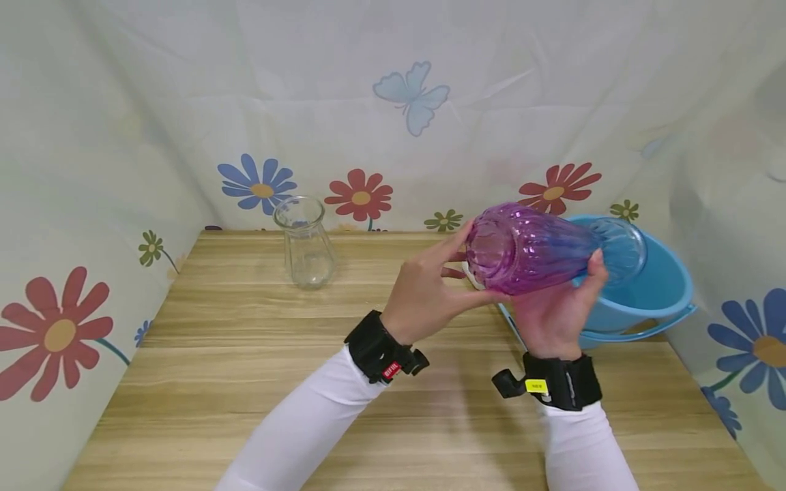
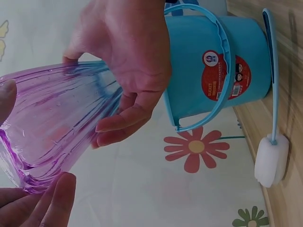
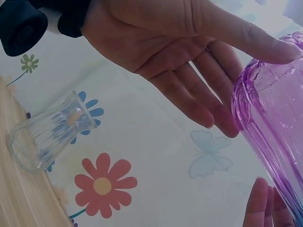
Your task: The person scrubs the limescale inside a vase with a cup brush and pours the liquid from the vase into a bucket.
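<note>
A ribbed glass vase, pink at the base and blue toward the flared mouth, is held on its side above the table. My left hand grips the pink base end between thumb and fingers; the right wrist view shows this hand from close by. My right hand holds the vase from underneath near the narrower blue part, thumb on the near side. In the left wrist view, the fingers of the right hand curl round the blue neck. The mouth lies over a light blue bucket.
A clear glass vase stands upright at the back left of the wooden table. Beside the bucket lies a blue-handled brush with a white sponge head, partly hidden in the head view. Flower-patterned cloth surrounds the table's back and sides.
</note>
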The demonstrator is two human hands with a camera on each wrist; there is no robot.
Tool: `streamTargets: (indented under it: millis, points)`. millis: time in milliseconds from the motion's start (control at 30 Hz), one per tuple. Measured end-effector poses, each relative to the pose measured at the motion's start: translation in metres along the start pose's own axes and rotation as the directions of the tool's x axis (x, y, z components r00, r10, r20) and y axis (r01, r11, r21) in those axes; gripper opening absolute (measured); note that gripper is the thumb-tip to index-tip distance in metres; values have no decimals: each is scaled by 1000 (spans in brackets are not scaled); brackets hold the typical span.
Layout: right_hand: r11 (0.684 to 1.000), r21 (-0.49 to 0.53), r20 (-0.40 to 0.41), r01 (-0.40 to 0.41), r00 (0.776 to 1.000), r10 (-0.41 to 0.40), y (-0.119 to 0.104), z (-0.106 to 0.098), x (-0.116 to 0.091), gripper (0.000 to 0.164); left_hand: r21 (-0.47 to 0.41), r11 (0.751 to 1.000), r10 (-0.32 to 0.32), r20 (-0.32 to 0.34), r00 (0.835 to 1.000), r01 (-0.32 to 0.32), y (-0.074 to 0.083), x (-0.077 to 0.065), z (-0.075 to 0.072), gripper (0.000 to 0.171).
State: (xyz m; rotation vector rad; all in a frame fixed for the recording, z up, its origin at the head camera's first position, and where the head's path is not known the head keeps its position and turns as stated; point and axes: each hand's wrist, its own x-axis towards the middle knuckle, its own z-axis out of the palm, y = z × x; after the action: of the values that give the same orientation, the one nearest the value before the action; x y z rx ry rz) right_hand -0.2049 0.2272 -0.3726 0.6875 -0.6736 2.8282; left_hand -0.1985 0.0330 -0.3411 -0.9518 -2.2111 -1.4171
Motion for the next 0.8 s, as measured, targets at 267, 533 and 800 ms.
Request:
streamTargets:
  millis: [267,533,800]
  points:
    - [970,-223,-122,-97,990,71,9,3,-10,63,-50,994,-101,-12,995,100,-17,-23,-13,100]
    - [866,-458,-213,-202,970,113,25,2,-14,59,-171,936,-307,36,951,308,-37,-51,-25,91]
    - [801,-532,-249,-275,955,162,39,0,-20,51,-241,870,-418,103,903,430,-56,-72,-32,87]
